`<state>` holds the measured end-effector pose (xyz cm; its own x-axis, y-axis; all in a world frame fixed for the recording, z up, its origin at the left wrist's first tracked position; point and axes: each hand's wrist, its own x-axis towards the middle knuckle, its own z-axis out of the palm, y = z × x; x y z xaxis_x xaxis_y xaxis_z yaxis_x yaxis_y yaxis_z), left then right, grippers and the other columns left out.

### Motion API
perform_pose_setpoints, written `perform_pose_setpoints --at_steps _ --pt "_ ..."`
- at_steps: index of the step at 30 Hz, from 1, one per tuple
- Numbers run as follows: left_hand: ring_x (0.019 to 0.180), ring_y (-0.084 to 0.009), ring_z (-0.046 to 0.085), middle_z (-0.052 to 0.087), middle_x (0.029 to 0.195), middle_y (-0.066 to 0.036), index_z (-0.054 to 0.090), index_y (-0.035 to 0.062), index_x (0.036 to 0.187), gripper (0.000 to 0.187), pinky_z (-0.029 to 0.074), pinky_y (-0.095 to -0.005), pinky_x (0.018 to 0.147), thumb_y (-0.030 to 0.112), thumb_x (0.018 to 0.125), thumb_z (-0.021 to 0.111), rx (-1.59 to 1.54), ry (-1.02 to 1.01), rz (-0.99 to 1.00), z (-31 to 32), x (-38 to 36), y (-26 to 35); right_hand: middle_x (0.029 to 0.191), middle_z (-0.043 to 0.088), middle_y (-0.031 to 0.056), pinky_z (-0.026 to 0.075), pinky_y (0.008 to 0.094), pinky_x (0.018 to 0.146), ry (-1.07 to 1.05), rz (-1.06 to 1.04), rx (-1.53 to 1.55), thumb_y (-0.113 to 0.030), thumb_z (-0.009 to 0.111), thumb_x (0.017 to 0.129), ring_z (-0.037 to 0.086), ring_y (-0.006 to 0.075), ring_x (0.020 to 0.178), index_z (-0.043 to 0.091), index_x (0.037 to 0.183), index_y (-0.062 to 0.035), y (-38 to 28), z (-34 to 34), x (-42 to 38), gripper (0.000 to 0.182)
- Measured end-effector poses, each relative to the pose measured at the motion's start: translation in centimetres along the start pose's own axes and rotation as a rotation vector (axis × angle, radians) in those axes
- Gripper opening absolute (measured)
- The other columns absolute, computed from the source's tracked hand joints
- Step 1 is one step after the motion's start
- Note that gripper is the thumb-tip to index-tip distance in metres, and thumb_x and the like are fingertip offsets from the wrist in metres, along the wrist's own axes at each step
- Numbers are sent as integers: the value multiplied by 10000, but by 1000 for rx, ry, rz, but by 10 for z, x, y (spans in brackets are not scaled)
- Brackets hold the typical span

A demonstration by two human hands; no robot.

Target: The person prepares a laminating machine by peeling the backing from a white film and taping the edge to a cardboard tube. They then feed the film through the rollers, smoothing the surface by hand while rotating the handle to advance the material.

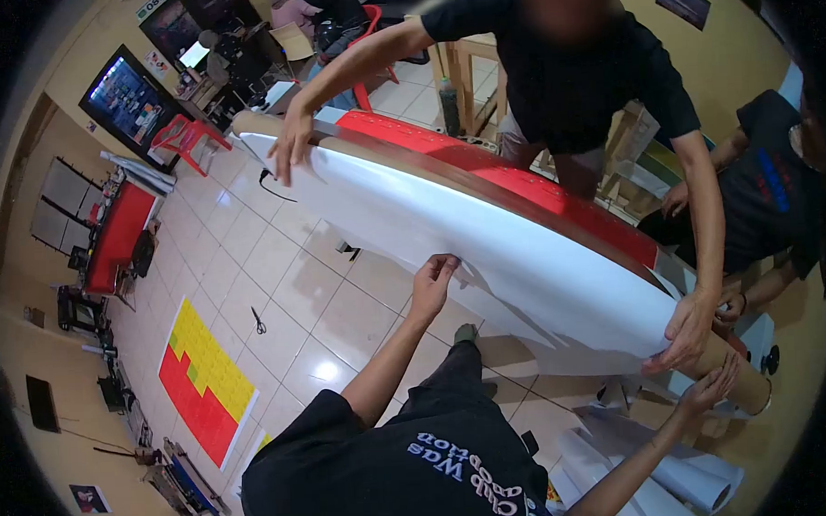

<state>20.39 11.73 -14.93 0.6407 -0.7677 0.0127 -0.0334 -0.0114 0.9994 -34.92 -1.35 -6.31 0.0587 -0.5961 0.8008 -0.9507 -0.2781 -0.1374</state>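
A wide white sheet (pixel 467 238) hangs from a long roll on a brown cardboard tube (pixel 740 388). At the sheet's lower edge, my left hand (pixel 438 280) is closed in a pinch on it. My right hand (pixel 709 389) lies with fingers stretched out against the tube's near right end. Across the roll stands a co-worker in a black shirt. That person's one hand (pixel 291 144) presses the far left end of the sheet, and the other hand (pixel 688 330) holds its right end, close to my right hand.
Behind the roll lies a long red surface (pixel 482 160). Scissors (pixel 259 322) and a yellow-and-red printed sheet (pixel 208 379) lie on the tiled floor. White rolls (pixel 685 480) rest at lower right. Another person (pixel 774 182) is at the right; red chairs (pixel 186 138) stand farther back.
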Motion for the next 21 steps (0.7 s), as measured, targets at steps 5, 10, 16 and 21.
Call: perform_pose_setpoints --at_steps 5,10,16,21 --pt "919 -154 611 671 966 -94 619 -29 1062 240 476 -294 847 177 955 559 30 11 40 -3 4 -6 1395 494 147 264 487 1102 -27 49 -11 -361 279 1036 413 336 1321 529 1319 -43 10 1 -6 493" --pt "882 -152 612 661 934 -90 623 -14 1040 199 487 -286 794 147 939 563 80 95 147 0 3 3 1373 505 172 289 491 1088 -31 -28 6 -353 315 1030 435 347 1301 517 1318 -20 25 4 -10 485" --pt "899 -223 630 660 981 -117 626 4 1024 156 493 -321 792 52 882 585 268 148 455 2 3 25 1315 534 205 351 453 1062 137 25 227 -26 488 925 468 369 1263 550 1209 30 12 7 -23 296" --pt "959 -245 586 610 1027 -136 608 -9 1018 135 474 -328 825 37 900 563 300 119 571 13 -5 54 1424 453 153 225 495 1126 -51 141 3 -241 380 1005 335 378 1360 545 1301 -43 -7 -9 -7 393"
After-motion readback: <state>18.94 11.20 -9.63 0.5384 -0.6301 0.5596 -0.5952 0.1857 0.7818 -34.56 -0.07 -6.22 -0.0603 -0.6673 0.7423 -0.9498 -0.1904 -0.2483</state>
